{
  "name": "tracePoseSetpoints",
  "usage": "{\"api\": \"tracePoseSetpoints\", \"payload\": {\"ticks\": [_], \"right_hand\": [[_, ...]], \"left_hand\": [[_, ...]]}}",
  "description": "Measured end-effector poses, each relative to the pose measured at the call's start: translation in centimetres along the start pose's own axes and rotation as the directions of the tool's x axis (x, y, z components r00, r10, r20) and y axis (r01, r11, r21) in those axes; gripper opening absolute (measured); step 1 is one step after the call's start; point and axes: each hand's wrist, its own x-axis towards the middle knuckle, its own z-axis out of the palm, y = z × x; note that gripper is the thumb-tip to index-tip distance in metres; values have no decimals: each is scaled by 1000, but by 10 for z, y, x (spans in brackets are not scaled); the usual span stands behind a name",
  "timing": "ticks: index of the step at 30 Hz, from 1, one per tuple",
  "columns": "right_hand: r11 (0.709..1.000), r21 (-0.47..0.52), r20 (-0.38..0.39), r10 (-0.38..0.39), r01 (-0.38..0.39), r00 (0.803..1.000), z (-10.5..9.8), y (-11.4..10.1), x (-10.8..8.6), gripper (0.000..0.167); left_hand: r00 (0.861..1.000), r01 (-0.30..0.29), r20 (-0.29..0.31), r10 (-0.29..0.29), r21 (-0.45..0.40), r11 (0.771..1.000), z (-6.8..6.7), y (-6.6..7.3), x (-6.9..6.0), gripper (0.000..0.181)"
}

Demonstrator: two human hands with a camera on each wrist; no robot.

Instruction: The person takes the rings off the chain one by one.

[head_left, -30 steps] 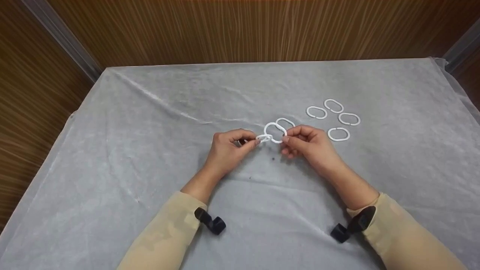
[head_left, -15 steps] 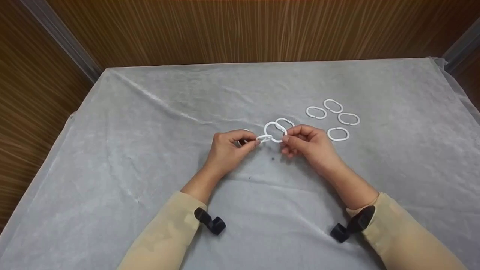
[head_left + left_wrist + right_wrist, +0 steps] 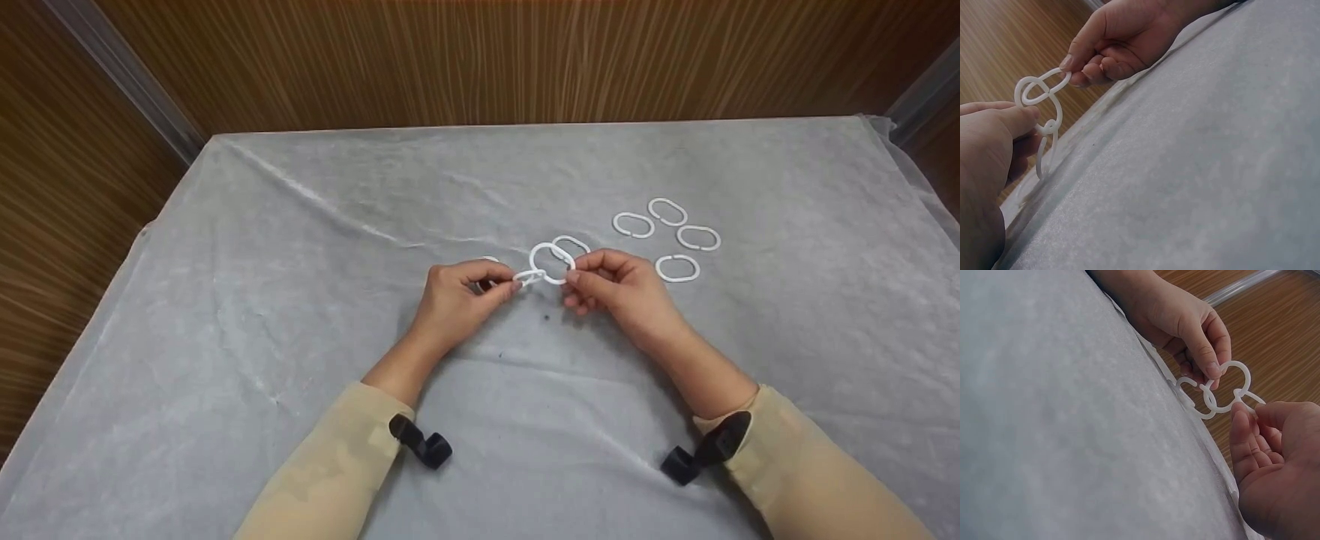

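Observation:
My left hand (image 3: pixel 461 304) pinches a white oval plastic link (image 3: pixel 1059 107) between thumb and forefinger. Threaded through it is a second white link (image 3: pixel 532 259), whose far side my right hand (image 3: pixel 630 296) pinches with thumb and fingertips. Below the left fingers a further white link (image 3: pixel 1054 149) hangs from the first, mostly hidden behind that hand in the head view. The joined links are held above the cloth. Just behind the right fingertips, partly covered by them, a loose white link (image 3: pixel 573 238) appears to lie on the table.
Several loose white links (image 3: pixel 677 280) lie flat on the grey cloth (image 3: pixel 300 337), beyond and right of my right hand. A wood-grain panel (image 3: pixel 480 67) borders the table's far edge. Each sleeve carries a small black wrist camera (image 3: pixel 433 451).
Almost nothing differs. Both hands keep their pinch, and the link in my right hand has shifted only very slightly.

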Motion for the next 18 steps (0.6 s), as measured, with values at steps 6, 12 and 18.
{"api": "tracePoseSetpoints", "payload": {"ticks": [6, 12, 18], "right_hand": [[1000, 0, -2, -6, 6, 1000, 0, 0, 0, 4], [1000, 14, 2, -6, 6, 1000, 0, 1, 1, 5], [1000, 17, 2, -10, 10, 1000, -1, 2, 1, 4]], "left_hand": [[1000, -2, 5, 2, -8, 1000, 0, 1, 0, 5], [1000, -13, 17, 14, -9, 1000, -1, 1, 0, 5], [1000, -14, 22, 15, -10, 1000, 0, 1, 0, 5]]}}
